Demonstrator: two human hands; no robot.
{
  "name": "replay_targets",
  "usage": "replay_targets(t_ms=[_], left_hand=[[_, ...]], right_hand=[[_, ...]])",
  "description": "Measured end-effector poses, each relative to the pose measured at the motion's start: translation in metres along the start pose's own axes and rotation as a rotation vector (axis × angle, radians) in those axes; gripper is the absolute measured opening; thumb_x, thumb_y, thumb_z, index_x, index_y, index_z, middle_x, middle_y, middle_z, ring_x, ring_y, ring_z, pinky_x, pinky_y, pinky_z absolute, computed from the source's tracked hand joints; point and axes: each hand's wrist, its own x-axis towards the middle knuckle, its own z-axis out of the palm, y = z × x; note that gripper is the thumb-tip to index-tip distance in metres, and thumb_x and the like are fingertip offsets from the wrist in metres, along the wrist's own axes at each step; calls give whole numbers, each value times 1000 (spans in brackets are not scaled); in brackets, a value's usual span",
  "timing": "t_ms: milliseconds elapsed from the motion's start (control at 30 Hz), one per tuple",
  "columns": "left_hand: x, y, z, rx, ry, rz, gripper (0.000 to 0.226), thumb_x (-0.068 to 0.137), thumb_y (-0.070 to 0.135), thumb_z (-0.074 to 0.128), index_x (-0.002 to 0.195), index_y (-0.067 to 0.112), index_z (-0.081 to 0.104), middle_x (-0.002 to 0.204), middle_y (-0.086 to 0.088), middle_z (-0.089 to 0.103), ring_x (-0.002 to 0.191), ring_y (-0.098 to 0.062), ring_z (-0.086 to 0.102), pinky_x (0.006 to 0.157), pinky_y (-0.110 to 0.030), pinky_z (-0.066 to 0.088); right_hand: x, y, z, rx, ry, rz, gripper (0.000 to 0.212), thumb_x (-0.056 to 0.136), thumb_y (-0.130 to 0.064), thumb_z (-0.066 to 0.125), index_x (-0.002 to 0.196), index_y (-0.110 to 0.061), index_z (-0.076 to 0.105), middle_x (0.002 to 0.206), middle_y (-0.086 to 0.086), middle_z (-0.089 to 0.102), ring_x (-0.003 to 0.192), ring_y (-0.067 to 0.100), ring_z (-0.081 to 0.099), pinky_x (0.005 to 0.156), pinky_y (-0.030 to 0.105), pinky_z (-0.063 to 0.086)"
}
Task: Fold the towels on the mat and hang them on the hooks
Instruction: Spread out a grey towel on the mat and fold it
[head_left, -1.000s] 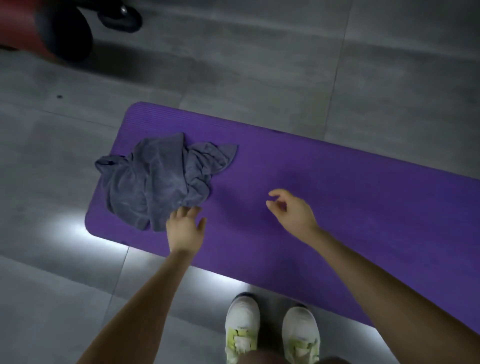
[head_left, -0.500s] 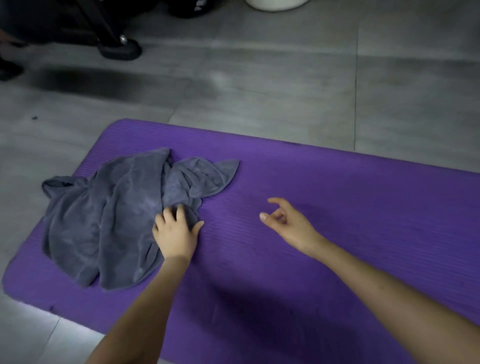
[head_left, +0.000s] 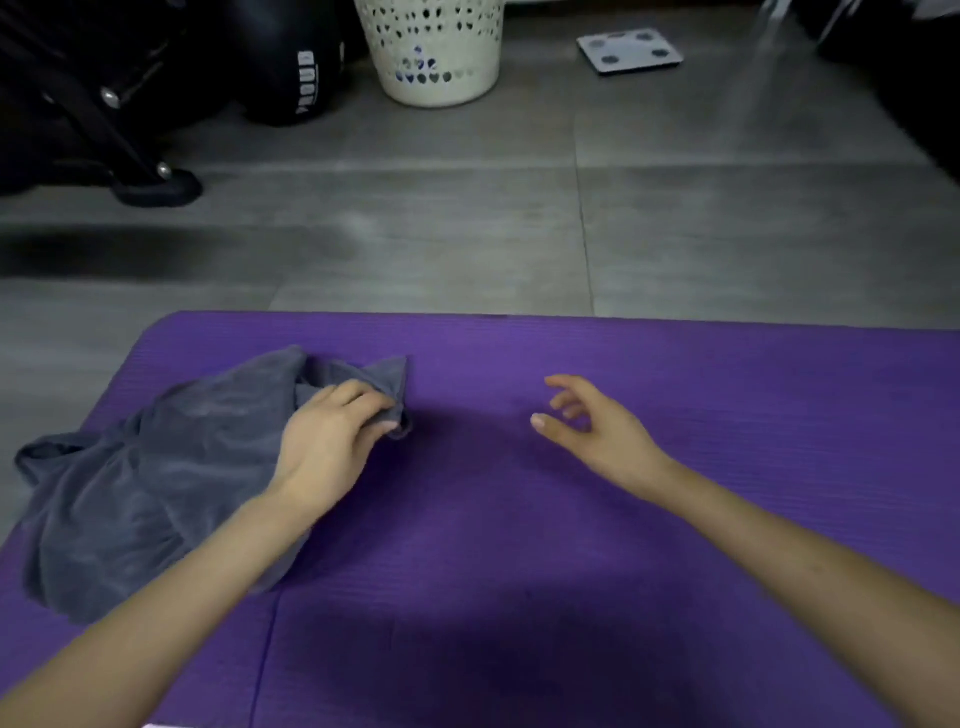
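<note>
Towel: a grey towel (head_left: 156, 467), crumpled into soft folds, lies on a purple mat (head_left: 571, 545), under the left hand (head_left: 332, 436) and spreading out to that hand's left. One corner stands up in a peak just beyond its fingertips.
Towel's reach: the fold farthest left of the left hand laps over the mat's left edge onto the grey tiled floor (head_left: 415, 249).
Mat edges: the far edge runs straight across, beyond both hands. A rounded corner lies beyond and to the left of the left hand.
Open room: bare mat lies between the two hands, to the right of the right hand (head_left: 597, 431), and on the near side under both forearms.
Left hand: palm down on the towel, with fingers and thumb curled to pinch a bunched fold at the towel's right edge. The forearm crosses the towel's near part.
Right hand: over bare mat, well apart from the towel. The fingers are loosely spread and slightly bent, the thumb is out, and it holds nothing. Whether it touches the mat cannot be told.
Beyond the hands: a white perforated basket (head_left: 436, 57) and a bathroom scale (head_left: 629, 51) stand on the floor.
</note>
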Motion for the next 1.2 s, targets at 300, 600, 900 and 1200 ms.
replay_targets(t_ms=[300, 600, 900, 1200], left_hand=[[71, 121, -54, -394, -286, 109, 29, 72, 55, 52, 93, 37, 58, 81, 23, 60, 81, 1, 56, 71, -17, 42], [157, 313, -89, -756, -499, 199, 11, 82, 12, 67, 89, 20, 65, 76, 2, 65, 68, -2, 56, 61, -15, 47], [216, 412, -71, -1042, -479, 101, 15, 78, 5, 70, 85, 17, 65, 79, 0, 59, 64, -5, 59, 59, -18, 50], [196, 448, -11, -1229, -328, -132, 23, 75, 0, 73, 86, 15, 60, 74, 0, 58, 56, 2, 54, 68, -14, 51]], right_hand=[[-48, -34, -74, 268, -37, -222, 72, 70, -35, 71, 134, -26, 39, 124, -4, 57, 118, 1, 50, 98, 7, 32], [-112, -26, -215, 438, 266, -309, 30, 77, -3, 71, 100, -20, 62, 72, -7, 67, 68, -1, 57, 73, 13, 46], [-141, -6, -340, 336, 613, -228, 15, 77, -13, 75, 68, -20, 66, 66, -2, 65, 60, 5, 57, 62, 21, 48], [-131, 2, -373, 284, 749, -155, 14, 80, -25, 73, 68, -21, 65, 67, -3, 65, 64, 9, 58, 68, 35, 48]])
